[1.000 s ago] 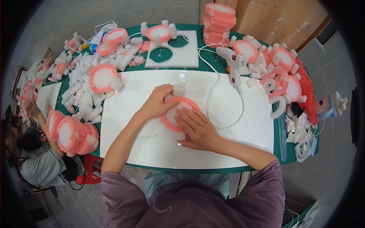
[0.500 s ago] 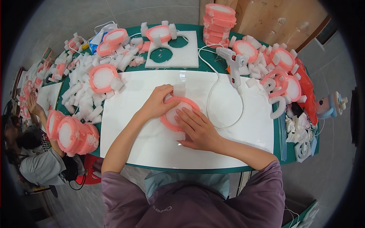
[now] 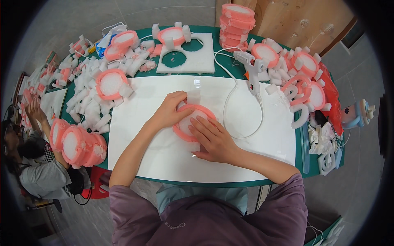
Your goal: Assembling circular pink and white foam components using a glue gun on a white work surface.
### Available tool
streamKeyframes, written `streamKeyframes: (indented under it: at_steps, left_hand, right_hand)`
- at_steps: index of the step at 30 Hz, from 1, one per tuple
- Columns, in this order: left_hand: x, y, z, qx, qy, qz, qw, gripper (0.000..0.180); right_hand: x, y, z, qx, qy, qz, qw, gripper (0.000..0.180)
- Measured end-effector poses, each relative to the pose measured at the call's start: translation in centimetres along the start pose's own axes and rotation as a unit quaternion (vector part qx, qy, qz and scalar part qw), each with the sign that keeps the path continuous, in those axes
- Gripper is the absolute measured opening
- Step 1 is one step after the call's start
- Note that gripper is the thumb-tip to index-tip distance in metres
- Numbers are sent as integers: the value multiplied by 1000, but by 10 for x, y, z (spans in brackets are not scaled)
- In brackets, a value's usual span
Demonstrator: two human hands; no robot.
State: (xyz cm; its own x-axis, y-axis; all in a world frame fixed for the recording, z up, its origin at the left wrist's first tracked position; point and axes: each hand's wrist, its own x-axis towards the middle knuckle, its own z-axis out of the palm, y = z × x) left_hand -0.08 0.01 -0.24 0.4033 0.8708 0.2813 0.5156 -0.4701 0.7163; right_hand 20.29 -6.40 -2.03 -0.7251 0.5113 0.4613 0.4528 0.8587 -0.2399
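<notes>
1. Here, the disc (image 3: 186, 122) lies over the board (image 3: 266, 151), between left hand (image 3: 170, 111) and right hand (image 3: 214, 141).
2. Left fingers clasp its upper-left rim.
3. Right fingers span its lower-right face, thumb near its bottom edge, holding too.

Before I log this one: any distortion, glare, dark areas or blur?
Head view: lens curvature bows the green table, corners black; head view: small glare spots on the white board; head view: left hand, right hand and pink-rimmed disc look reasonably sharp, while the person at far left sits near the dark rim.
</notes>
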Motion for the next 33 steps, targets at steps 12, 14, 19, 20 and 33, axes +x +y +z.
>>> streamKeyframes:
  at_steps: [12,14,19,20,33]
  left_hand:
    - [0,-1,0,-8,-8,-6,1000,28]
    - [0,-3,1,-5,-5,-2,1000,28]
    - [0,-5,2,-11,-1,6,1000,28]
    - [0,-4,2,-11,-1,6,1000,28]
    - [0,0,-1,-2,-4,-3,1000,28]
  right_hand:
    - [0,0,0,3,9,-4,1000,71]
    - [0,0,0,4,8,-5,1000,70]
    - [0,0,-1,-4,1,-6,1000,70]
    - [0,0,0,-4,1,-5,1000,70]
    - [0,0,-1,-2,1,-5,1000,71]
